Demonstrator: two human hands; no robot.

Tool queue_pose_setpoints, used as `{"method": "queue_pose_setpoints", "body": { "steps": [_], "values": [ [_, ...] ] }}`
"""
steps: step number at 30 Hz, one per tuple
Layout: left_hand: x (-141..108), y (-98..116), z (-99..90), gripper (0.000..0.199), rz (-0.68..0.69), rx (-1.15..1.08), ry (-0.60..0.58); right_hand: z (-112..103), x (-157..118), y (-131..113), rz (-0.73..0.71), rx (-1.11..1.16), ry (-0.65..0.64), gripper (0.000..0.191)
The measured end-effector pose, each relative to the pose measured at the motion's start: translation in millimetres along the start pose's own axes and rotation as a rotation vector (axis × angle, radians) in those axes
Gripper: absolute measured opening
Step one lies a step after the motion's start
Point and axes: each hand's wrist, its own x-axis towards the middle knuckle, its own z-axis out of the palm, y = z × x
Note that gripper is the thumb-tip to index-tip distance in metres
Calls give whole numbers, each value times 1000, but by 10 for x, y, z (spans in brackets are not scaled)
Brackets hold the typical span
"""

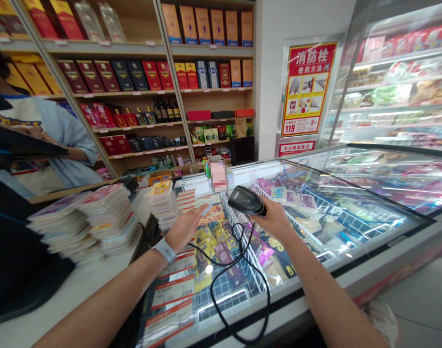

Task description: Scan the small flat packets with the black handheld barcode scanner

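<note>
Stacked flat packs [106, 215] stand on the white surface [93, 290] toward ten o'clock, while the left hand [187, 223], between eleven and twelve, reaches over the glass-topped freezer [351, 227], its grip impossible to tell. Just past twelve, the black scanner [245, 200] is grasped by the right hand [276, 220], its looped cable [212, 285] trailing toward six o'clock

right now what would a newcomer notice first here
The black handheld barcode scanner in the right hand, its looping black cable trailing over the glass-topped freezer. Next, the uneven stacks of flat plastic-wrapped packs at left, then the red-and-yellow wall poster behind.
</note>
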Motion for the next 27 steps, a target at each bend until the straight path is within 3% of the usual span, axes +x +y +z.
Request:
{"method": "queue_pose_setpoints", "body": {
  "steps": [8, 17, 27],
  "values": [
    [25, 54, -82, 54, -132, 7, -41, 14, -3, 26, 7, -19, -5, 32],
    [55, 82, -120, 58, -276, -90, -7, 3, -2, 11, -3, -21, -3, 34],
    [36, 28, -90, 58, -264, -76, 70, -5, 4, -6, -12, -19, -2, 34]
  ]
}}
